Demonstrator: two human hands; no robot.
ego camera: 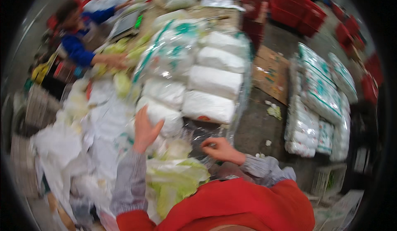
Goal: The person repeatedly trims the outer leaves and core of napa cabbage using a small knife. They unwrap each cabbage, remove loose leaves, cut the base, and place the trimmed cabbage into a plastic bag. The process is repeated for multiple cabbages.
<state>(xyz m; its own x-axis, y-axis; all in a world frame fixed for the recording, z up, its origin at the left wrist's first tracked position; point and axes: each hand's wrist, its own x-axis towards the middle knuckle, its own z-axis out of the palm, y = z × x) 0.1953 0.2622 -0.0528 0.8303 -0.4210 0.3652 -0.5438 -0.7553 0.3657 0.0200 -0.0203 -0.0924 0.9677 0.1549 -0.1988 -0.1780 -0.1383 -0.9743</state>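
Several white paper-wrapped bundles (pixel 214 79) lie in two columns in a large clear plastic bag (pixel 173 45) with green print. My left hand (pixel 145 130) rests with spread fingers against the nearest bundle (pixel 161 116) of the left column. My right hand (pixel 221 149) is at the near end of the bag, by its loose clear film (pixel 201 135), fingers curled; whether it pinches the film cannot be told. Loose cabbage leaves (pixel 176 178) lie just in front of my body, below the hands. White paper sheets (pixel 107 119) are spread left of the bag.
Across the table at left, a co-worker in blue sleeves (pixel 74 49) reaches over cabbage leaves, near a scale (pixel 124 25). Red crates (pixel 291 8) stand beyond. Filled plastic bags (pixel 319 85) are stacked on the floor at right, beside flattened cardboard (pixel 271 73). A pale crate (pixel 328 180) stands lower right.
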